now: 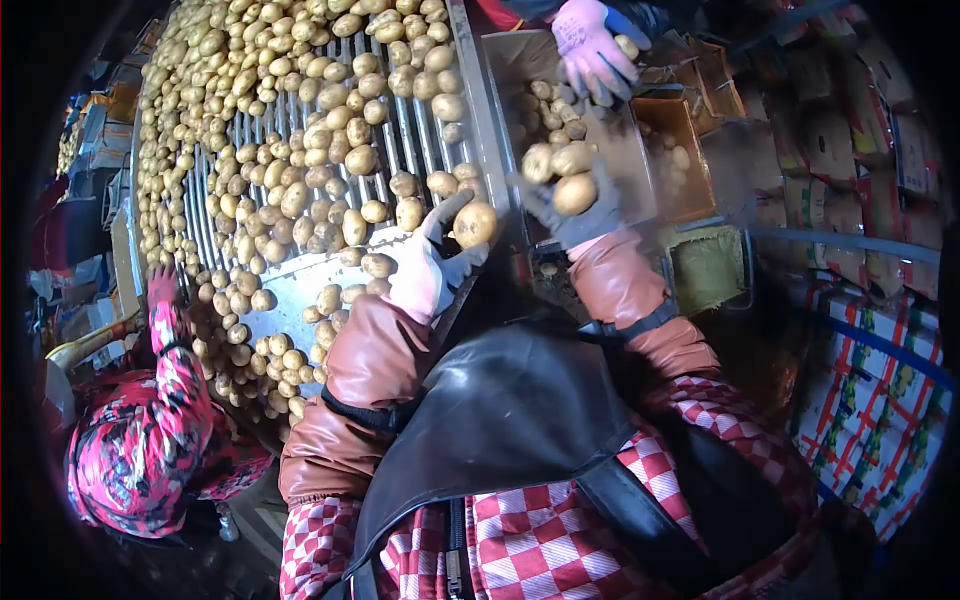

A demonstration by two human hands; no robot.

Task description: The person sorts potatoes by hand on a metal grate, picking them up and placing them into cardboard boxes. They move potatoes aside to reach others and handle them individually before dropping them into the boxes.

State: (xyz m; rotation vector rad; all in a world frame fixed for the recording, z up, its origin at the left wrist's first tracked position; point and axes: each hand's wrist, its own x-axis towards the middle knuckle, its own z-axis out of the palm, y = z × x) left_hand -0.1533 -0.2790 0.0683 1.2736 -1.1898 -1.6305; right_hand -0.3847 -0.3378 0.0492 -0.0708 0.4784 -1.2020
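Observation:
My left hand [445,255], in a pink and grey glove, is closed round a potato [475,225] at the right edge of the roller table [400,135]. Many potatoes lie on the metal rollers and the pale plate beside it. To the right, my gloved right hand [585,215] has its fingers round another potato [575,194], above the near end of a box [625,150]. Two more potatoes [555,160] are just beyond its fingers, and it is unclear whether they touch the hand. Further potatoes lie inside that box.
A co-worker's pink-gloved hand [595,50] is over the box's far end. Another person [140,450] in a camouflage top reaches to the rollers at left. A brown carton [690,180] and a green-lined crate [708,270] stand right of the box, with stacked cartons [870,400] beyond.

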